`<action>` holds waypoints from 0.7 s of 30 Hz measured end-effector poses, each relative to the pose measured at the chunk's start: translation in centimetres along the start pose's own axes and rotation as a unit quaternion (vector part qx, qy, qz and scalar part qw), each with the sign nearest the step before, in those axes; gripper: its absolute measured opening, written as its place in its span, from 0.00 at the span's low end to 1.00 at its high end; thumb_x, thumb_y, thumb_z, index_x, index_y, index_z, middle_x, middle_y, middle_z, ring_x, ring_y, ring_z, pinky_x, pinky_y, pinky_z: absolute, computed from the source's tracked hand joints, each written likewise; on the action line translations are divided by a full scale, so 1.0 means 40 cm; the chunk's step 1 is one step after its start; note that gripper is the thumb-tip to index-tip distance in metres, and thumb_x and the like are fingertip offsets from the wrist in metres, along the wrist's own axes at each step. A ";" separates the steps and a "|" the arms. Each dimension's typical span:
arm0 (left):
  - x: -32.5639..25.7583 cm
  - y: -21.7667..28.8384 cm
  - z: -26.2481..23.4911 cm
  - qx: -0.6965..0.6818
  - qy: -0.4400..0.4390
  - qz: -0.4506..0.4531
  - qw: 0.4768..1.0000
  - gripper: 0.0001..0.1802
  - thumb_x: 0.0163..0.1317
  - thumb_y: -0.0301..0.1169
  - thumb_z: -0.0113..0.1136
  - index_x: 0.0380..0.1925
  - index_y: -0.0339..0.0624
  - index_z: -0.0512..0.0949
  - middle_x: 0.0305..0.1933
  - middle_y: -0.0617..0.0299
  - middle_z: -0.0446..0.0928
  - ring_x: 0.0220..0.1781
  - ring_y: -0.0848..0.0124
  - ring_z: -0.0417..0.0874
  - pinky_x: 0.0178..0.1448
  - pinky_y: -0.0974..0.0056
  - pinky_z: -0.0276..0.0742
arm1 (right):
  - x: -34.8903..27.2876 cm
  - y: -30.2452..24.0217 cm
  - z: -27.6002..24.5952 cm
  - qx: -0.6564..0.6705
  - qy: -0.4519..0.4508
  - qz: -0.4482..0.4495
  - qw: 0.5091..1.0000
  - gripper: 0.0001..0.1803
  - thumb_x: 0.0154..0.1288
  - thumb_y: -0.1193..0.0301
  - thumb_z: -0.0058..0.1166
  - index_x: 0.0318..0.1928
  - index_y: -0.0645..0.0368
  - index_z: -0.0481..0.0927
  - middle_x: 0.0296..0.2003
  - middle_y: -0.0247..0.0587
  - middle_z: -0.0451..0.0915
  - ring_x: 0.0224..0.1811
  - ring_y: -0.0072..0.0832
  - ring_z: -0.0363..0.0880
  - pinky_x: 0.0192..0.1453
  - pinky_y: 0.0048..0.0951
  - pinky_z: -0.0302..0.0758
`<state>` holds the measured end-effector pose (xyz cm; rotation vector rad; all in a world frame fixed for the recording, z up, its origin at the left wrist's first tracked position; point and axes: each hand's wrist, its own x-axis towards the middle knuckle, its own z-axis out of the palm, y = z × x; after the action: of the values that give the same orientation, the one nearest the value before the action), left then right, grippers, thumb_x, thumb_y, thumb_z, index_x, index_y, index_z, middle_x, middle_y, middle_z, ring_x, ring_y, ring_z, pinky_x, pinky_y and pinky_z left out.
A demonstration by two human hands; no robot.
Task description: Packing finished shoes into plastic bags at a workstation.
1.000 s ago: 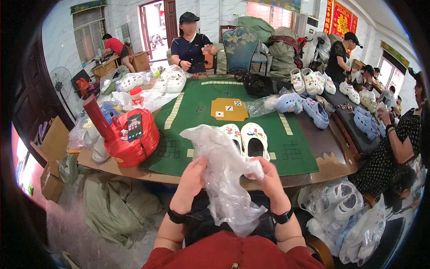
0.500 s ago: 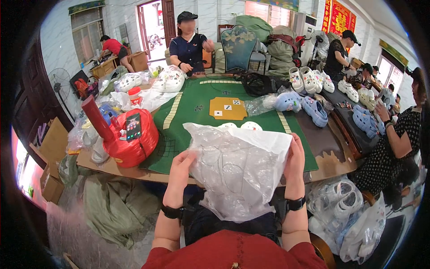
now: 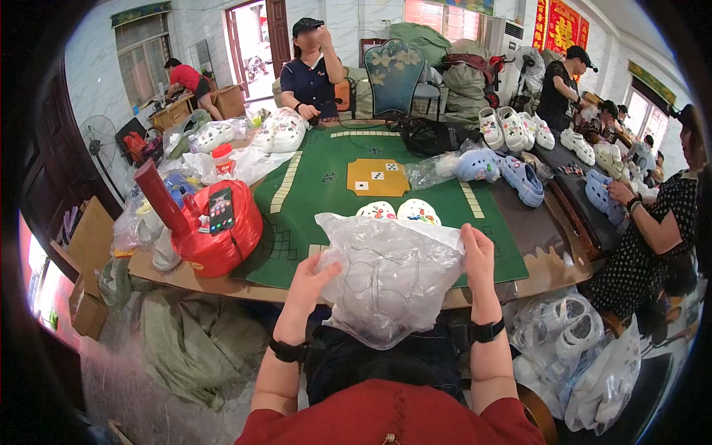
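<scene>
Left hand (image 3: 315,282): fingers closed on the left edge of the bag (image 3: 389,285).
Right hand (image 3: 478,252): pinching the bag's upper right corner.
Position: bag spread between both hands at the near edge of the table (image 3: 552,278); a second ago it hung crumpled.
Clogs (image 3: 419,213): on the mat (image 3: 319,196), just beyond the bag, toes showing more than half a second ago.
Co-worker (image 3: 311,81): one hand now raised to the face.

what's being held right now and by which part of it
A translucent, crinkled plastic bag: the left grip pinches its left edge, the right grip its upper right corner.
</scene>
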<state>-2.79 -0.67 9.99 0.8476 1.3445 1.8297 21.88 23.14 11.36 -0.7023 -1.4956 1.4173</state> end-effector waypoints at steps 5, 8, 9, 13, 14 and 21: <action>-0.009 -0.007 -0.019 -0.121 -0.003 0.005 0.993 0.23 0.71 0.41 0.57 0.55 0.32 0.77 0.54 0.62 0.80 0.54 0.72 0.80 0.59 0.63 0.75 | -0.045 -0.051 0.025 0.301 -0.100 0.113 0.941 0.39 0.72 0.39 0.45 0.61 0.63 0.70 0.51 0.40 0.80 0.51 0.27 0.79 0.55 0.30 0.76; 0.005 0.008 -0.008 -0.233 0.063 -0.002 0.970 0.28 0.71 0.46 0.56 0.60 0.34 0.74 0.58 0.58 0.78 0.57 0.68 0.79 0.61 0.62 0.74 | -0.084 -0.001 0.030 0.268 -0.193 0.042 0.943 0.56 0.62 0.38 0.58 0.76 0.63 0.50 0.71 0.47 0.63 0.73 0.37 0.62 0.75 0.40 0.60; 0.006 0.000 -0.009 -0.233 0.061 -0.003 0.970 0.28 0.71 0.46 0.56 0.60 0.34 0.74 0.58 0.58 0.78 0.57 0.68 0.79 0.61 0.62 0.74 | -0.104 0.014 0.026 0.268 -0.192 0.041 0.943 0.56 0.62 0.38 0.58 0.76 0.63 0.50 0.71 0.47 0.63 0.73 0.37 0.62 0.75 0.40 0.60; 0.011 -0.037 -0.001 -0.189 0.101 -0.010 0.977 0.25 0.70 0.42 0.58 0.59 0.34 0.74 0.56 0.59 0.79 0.57 0.69 0.79 0.60 0.62 0.74 | -0.139 0.015 0.049 0.012 -0.244 0.087 0.966 0.44 0.59 0.72 0.68 0.72 0.66 0.59 0.63 0.47 0.72 0.63 0.32 0.73 0.67 0.35 0.69; 0.010 -0.044 -0.002 -0.178 0.088 -0.010 0.980 0.24 0.70 0.40 0.58 0.58 0.35 0.75 0.56 0.60 0.79 0.56 0.69 0.79 0.60 0.62 0.74 | -0.129 0.017 0.047 -0.034 -0.229 0.130 0.964 0.41 0.59 0.72 0.67 0.69 0.66 0.62 0.60 0.46 0.75 0.58 0.31 0.76 0.62 0.33 0.72; 0.015 -0.009 -0.030 -0.296 0.017 -0.072 0.952 0.18 0.68 0.34 0.54 0.55 0.38 0.77 0.53 0.62 0.80 0.56 0.69 0.79 0.60 0.61 0.73 | -0.067 0.028 0.016 0.174 -0.077 0.079 0.979 0.35 0.61 0.77 0.62 0.68 0.64 0.63 0.54 0.43 0.78 0.53 0.31 0.79 0.57 0.34 0.76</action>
<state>-4.03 -0.71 9.39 0.3871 0.7716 1.9745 22.19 20.67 9.70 -0.5097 -1.2803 1.8334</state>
